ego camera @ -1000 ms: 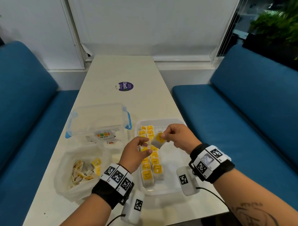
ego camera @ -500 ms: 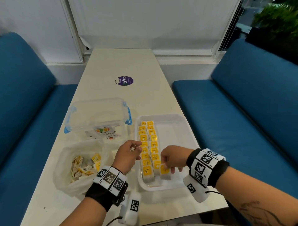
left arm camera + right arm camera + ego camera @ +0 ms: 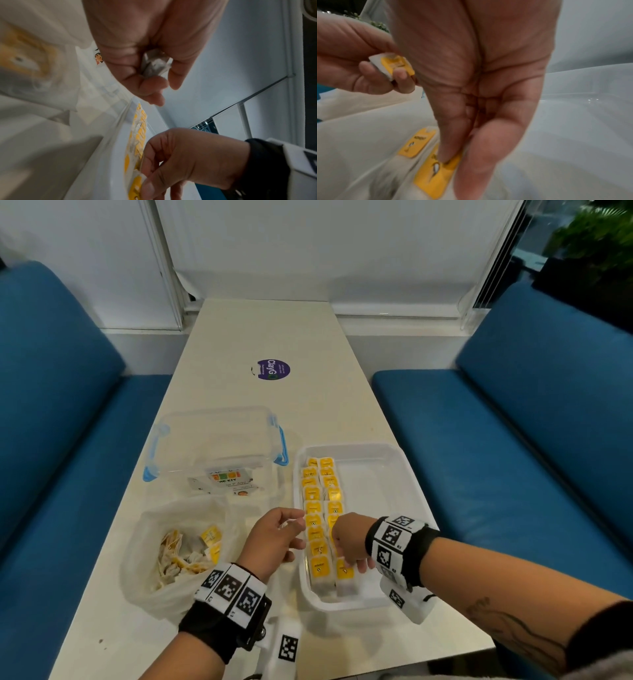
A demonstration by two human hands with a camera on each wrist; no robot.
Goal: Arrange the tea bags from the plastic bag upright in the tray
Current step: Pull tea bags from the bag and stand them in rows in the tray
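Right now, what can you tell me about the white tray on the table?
The white tray is a shallow, glossy rectangular dish, plastic by its look, with rounded corners and a raised rim. It lies flat on the table, right of the plastic bag. Two rows of tea bags with yellow tags stand along its left side; the right half is bare. The right hand presses the nearest tea bag in the right row.

— My head view looks forward and down over the long cream table [image 3: 239,337]. Your wrists?

— Both sit close along the fingers; all three share the white plastic tray [image 3: 394,474] [image 3: 109,148] [image 3: 573,108].
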